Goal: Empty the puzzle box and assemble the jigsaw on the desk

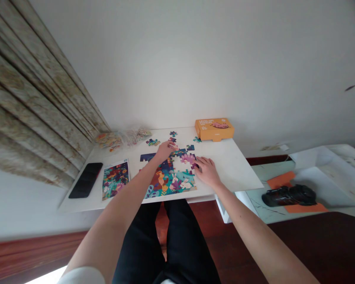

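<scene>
A colourful, partly assembled jigsaw puzzle (171, 179) lies on a small white table (236, 165). My left hand (165, 150) reaches over the puzzle's far edge, fingers pinched on a small puzzle piece (174, 147). My right hand (205, 170) rests flat on the puzzle's right edge, fingers spread, holding nothing. Loose puzzle pieces (152, 142) lie scattered beyond the puzzle.
An orange box (214, 128) stands at the table's far right. A printed reference picture (116, 179) and a black phone (86, 180) lie at the left. Clear bags of pieces (121, 138) sit far left by the curtain. A black object (290, 195) rests on a lower surface at the right.
</scene>
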Demonstrator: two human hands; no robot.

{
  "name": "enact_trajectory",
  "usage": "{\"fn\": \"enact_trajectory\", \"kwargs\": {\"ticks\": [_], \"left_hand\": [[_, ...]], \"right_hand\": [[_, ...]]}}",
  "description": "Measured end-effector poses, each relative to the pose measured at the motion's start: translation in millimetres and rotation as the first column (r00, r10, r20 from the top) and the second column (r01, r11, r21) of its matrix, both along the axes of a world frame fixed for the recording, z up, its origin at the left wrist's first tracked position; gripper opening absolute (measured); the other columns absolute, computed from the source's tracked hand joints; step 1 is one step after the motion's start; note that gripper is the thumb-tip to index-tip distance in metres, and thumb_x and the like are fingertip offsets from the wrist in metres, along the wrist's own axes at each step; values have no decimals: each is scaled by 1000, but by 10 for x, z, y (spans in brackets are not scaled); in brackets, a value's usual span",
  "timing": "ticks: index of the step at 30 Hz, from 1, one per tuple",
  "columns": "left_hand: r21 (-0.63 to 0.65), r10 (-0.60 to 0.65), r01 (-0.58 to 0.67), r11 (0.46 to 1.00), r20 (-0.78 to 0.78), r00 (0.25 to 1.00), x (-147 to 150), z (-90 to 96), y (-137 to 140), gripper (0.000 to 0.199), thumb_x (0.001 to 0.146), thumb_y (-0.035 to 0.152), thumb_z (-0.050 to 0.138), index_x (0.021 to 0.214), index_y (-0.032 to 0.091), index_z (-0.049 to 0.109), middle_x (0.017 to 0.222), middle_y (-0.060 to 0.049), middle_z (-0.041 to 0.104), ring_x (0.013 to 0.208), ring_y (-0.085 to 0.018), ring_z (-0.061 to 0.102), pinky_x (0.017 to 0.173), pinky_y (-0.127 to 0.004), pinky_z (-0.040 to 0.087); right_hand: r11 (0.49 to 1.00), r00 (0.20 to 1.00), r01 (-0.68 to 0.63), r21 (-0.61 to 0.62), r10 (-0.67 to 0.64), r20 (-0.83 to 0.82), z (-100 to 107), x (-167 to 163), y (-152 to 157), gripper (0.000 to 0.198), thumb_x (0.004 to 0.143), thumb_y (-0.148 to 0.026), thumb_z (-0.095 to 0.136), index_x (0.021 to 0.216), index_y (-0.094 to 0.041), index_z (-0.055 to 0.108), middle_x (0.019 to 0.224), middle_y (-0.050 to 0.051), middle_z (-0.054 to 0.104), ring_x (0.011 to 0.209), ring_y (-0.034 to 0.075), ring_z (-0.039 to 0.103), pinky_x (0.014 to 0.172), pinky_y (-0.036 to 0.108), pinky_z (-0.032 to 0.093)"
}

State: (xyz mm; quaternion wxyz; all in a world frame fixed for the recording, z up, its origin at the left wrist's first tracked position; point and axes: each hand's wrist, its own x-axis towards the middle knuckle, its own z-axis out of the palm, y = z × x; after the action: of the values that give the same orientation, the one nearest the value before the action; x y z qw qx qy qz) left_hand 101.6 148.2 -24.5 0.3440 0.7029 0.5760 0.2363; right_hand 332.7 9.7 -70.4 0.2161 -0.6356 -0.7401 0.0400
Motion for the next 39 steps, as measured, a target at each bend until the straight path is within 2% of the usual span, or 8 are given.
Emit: {"fn": "enact_trajectory", "kwargs": {"ticks": [4, 9, 13, 20, 23, 26, 30, 39], "left_hand": [[-41, -73, 77, 996, 87, 994, 278, -171, -455, 23, 83, 33, 77, 102, 19, 76, 97, -4, 77, 89, -20, 71, 80, -30, 57], [60, -116, 116, 991, 3, 993, 475, -244, -793, 11, 90, 22, 69, 99, 19, 76, 94, -5, 77, 90, -21, 72, 87, -32, 56], [138, -112, 131, 982, -136, 984, 506, -180, -876, 13, 93, 20, 66, 102, 19, 75, 104, -9, 77, 101, -23, 71, 93, -34, 54], [230, -41, 150, 962, -421, 906, 524, -89, -1009, 19, 99, 34, 63, 109, 23, 73, 122, -12, 72, 122, -33, 64, 110, -51, 46], [261, -55, 185, 948, -436, 898, 514, -105, -1067, 22, 102, 33, 56, 113, 23, 73, 125, -13, 70, 123, -32, 63, 109, -49, 47], [304, -171, 331, 893, -451, 876, 465, -177, -1141, 30, 105, 33, 50, 125, 22, 69, 138, -13, 66, 132, -29, 59, 115, -45, 44], [315, -285, 493, 811, -524, 803, 369, -320, -1244, 47, 106, 45, 48, 147, 23, 57, 158, -14, 53, 148, -31, 47, 126, -56, 31], [314, -284, 476, 821, -500, 818, 313, -351, -1312, 52, 106, 47, 47, 153, 25, 53, 162, -12, 49, 152, -29, 43, 129, -61, 25]], "right_hand": [[1000, 1000, -2, 4, 2, -11, 0, 2, 4, 37, 98, -27, 54, 130, -28, 73, 146, 9, 66, 135, 31, 56, 119, 56, 34], [1000, 1000, -2, -1, 2, -12, 6, 2, 7, 37, 98, -27, 54, 129, -26, 73, 145, 10, 66, 135, 31, 56, 118, 56, 34], [1000, 1000, -10, 1, 10, -5, 6, 4, 7, 36, 98, -27, 54, 129, -26, 73, 145, 10, 66, 134, 31, 56, 118, 55, 34], [1000, 1000, -7, 14, 7, -4, -18, 6, 11, 37, 98, -26, 54, 130, -25, 72, 144, 10, 66, 134, 30, 56, 118, 55, 34], [1000, 1000, -5, 12, 5, 2, -23, 4, 15, 36, 98, -27, 54, 129, -26, 72, 144, 10, 67, 134, 31, 56, 118, 55, 34], [1000, 1000, 0, 14, 0, 1, -26, 4, 16, 37, 99, -29, 54, 130, -27, 73, 144, 10, 66, 134, 31, 56, 118, 56, 34], [1000, 1000, -9, 22, 9, -15, -33, 10, 13, 37, 99, -29, 54, 130, -27, 73, 145, 10, 66, 134, 31, 56, 118, 56, 34], [999, 1000, -17, 29, 17, -16, -16, 12, 4, 36, 97, -26, 54, 127, -26, 74, 144, 10, 67, 134, 30, 57, 118, 55, 35]]}}
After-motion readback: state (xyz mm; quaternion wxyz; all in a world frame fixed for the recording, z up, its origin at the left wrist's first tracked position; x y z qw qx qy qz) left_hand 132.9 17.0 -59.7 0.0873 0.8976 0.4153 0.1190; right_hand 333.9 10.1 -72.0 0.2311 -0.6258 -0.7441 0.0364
